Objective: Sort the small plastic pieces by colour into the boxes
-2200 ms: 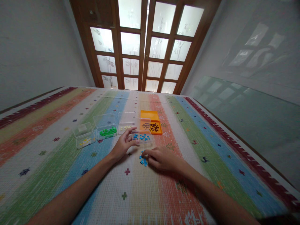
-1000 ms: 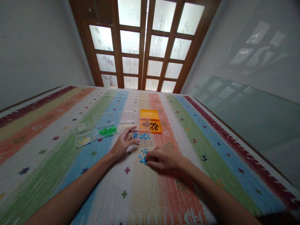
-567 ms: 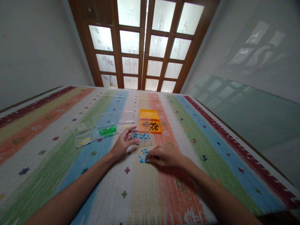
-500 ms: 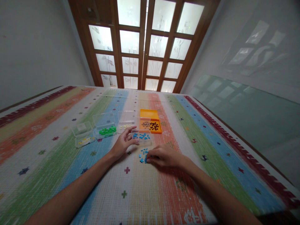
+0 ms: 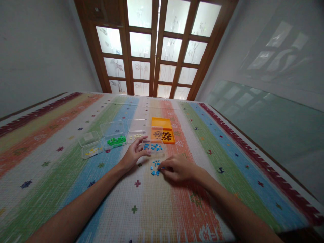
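Observation:
My left hand (image 5: 133,155) curves round the left end of a clear plastic box (image 5: 154,152), thumb along its front and fingers at its back left. Small blue toy bricks (image 5: 156,147) lie inside this box. On the cloth just in front of it is a loose group of more blue bricks (image 5: 153,173). My right hand (image 5: 178,167) is low over the right side of that group, thumb and forefinger brought together among the bricks. What sits between those fingertips is too small to make out, and part of the group is hidden under the hand.
Beyond the hands stand an orange box (image 5: 173,136) of dark brown pieces, a clear box (image 5: 128,141) of cream pieces, one (image 5: 115,146) of green pieces and one (image 5: 91,154) of yellow and white pieces, all with lids raised. A striped cloth (image 5: 121,209) covers the table.
My right hand has shifted slightly, its fingertips now parted a little from the palm, and more of the blue bricks show beside them. My left hand and the boxes have stayed put.

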`<state>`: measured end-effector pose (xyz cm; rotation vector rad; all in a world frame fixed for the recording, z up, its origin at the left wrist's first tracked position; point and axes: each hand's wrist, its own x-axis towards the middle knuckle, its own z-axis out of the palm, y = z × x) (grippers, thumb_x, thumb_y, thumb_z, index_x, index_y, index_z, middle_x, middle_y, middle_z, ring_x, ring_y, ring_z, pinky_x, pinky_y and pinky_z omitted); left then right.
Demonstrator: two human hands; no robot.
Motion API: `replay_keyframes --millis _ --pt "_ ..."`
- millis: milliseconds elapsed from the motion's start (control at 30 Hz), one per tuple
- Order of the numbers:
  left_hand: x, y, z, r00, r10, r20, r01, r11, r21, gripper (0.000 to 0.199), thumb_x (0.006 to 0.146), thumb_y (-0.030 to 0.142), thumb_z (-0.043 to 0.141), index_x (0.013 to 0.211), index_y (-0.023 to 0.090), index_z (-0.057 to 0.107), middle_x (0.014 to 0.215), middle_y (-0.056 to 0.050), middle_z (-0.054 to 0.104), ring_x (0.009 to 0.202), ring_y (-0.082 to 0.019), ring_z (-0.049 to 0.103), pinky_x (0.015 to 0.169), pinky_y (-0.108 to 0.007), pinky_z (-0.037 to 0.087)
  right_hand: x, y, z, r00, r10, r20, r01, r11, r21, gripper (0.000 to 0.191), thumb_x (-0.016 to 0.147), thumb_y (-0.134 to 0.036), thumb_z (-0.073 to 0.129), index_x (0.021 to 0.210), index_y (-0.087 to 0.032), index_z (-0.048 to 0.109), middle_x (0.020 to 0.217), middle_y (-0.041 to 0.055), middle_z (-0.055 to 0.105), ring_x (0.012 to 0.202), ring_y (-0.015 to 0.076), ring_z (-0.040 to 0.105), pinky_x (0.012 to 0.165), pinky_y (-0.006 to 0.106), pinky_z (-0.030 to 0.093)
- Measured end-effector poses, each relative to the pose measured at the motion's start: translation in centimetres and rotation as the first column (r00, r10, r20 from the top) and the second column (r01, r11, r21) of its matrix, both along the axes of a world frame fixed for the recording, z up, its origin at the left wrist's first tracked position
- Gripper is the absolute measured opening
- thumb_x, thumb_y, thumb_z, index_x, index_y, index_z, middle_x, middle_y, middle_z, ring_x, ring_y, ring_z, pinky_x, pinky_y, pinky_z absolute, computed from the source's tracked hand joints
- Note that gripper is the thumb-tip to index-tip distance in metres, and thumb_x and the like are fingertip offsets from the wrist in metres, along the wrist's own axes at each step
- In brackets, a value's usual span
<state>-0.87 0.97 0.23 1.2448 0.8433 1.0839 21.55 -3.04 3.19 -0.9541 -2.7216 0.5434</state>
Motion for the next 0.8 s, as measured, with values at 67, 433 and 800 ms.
replay_keyframes --millis 67,433,800 --pt "0.0 0.0 0.0 1.0 0.003 -0.008 -0.003 1.0 -0.008 0.064 0.072 0.027 0.078 0.131 0.022 0.054 0.128 -0.011 0.059 0.111 -0.027 0.063 0.088 -0.039 0.057 0.1 0.1 0.3 1.0 -0.013 0.023 0.013 1.0 0.009 0.026 0.083 -0.013 0.053 0.094 -0.017 0.076 0.078 0.0065 0.075 0.063 0.0137 0.062 0.06 0.024 0.041" --pt "0.0 0.0 0.1 1.0 -0.002 -0.005 0.002 1.0 -0.019 0.066 0.071 0.027 0.078 0.131 0.021 0.052 0.127 -0.011 0.06 0.11 -0.026 0.063 0.086 -0.037 0.058 -0.4 -0.3 -0.6 0.999 0.03 0.018 -0.03 1.0 0.001 0.024 0.085 -0.016 0.055 0.1 -0.017 0.074 0.075 0.0054 0.073 0.062 0.0135 0.06 0.06 0.024 0.04" --pt "0.0 0.1 -0.1 1.0 -0.012 -0.028 0.013 1.0 0.026 0.063 0.074 0.028 0.076 0.132 0.021 0.052 0.129 -0.011 0.059 0.111 -0.026 0.063 0.088 -0.037 0.057 -1.0 -0.3 -0.9 0.998 -0.021 0.054 0.014 0.992 0.124 0.02 0.09 -0.018 0.052 0.083 -0.016 0.07 0.073 0.0052 0.072 0.056 0.0113 0.054 0.056 0.024 0.032"
